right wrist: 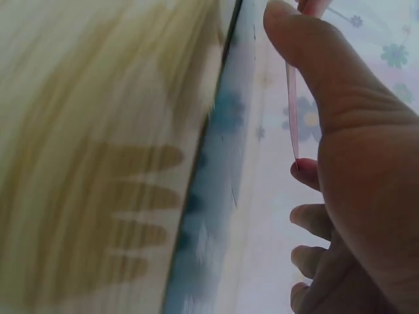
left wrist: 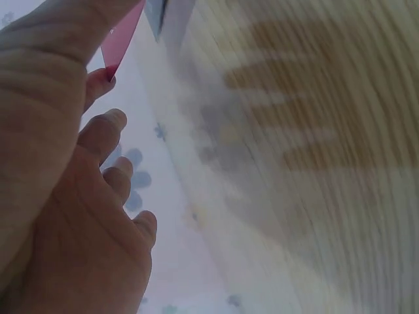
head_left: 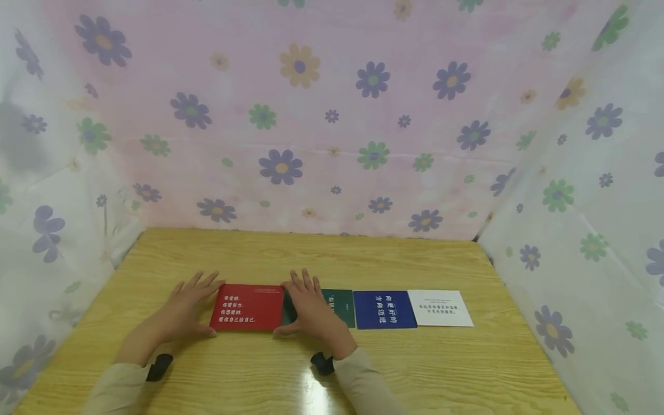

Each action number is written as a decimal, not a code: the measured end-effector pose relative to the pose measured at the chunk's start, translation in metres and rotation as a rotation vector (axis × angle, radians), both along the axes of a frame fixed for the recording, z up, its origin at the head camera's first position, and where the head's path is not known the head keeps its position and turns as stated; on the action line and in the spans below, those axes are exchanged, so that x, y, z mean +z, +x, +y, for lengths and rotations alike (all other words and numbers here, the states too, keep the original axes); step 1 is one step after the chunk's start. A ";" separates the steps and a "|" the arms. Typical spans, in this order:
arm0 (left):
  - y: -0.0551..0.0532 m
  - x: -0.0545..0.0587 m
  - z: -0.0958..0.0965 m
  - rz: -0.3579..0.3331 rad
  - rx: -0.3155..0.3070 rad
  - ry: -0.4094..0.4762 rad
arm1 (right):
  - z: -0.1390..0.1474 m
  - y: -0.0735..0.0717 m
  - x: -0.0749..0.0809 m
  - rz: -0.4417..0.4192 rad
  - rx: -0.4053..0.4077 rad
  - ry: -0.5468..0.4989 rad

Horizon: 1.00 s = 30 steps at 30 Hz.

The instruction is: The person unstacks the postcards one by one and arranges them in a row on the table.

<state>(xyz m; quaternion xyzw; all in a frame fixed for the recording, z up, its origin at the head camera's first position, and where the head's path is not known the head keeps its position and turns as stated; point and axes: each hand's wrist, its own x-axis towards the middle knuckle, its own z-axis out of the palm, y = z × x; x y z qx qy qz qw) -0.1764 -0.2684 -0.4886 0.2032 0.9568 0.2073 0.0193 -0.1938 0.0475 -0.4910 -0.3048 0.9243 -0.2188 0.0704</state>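
Both hands hold a red card (head_left: 246,308) with white writing, one at each short side. My left hand (head_left: 178,311) has its thumb and forefinger at the card's left corners, its other fingers spread. In the left wrist view a fingertip touches a corner of the red card (left wrist: 123,39). My right hand (head_left: 316,314) holds the right side the same way; the right wrist view shows the card (right wrist: 292,118) nearly edge-on between thumb and forefinger. The card seems slightly raised off the table. A dark green card (head_left: 340,309) lies partly hidden behind the right hand.
Right of the green card, a blue card (head_left: 385,317) and a white card (head_left: 441,317) lie in a row on the wood-grain table (head_left: 311,253). Flower-patterned sheets (head_left: 332,173) hang behind and at both sides. Dark wrist devices (head_left: 323,364) sit below the wrists.
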 end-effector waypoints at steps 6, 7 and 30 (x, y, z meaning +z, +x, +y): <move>0.004 0.000 -0.020 -0.025 0.023 -0.008 | -0.023 0.001 -0.003 -0.020 -0.006 -0.012; 0.005 0.000 -0.023 -0.023 0.026 -0.012 | -0.026 0.001 -0.003 -0.021 -0.008 -0.010; -0.010 0.001 -0.085 -0.031 0.046 -0.114 | -0.099 -0.012 0.000 0.056 -0.033 0.133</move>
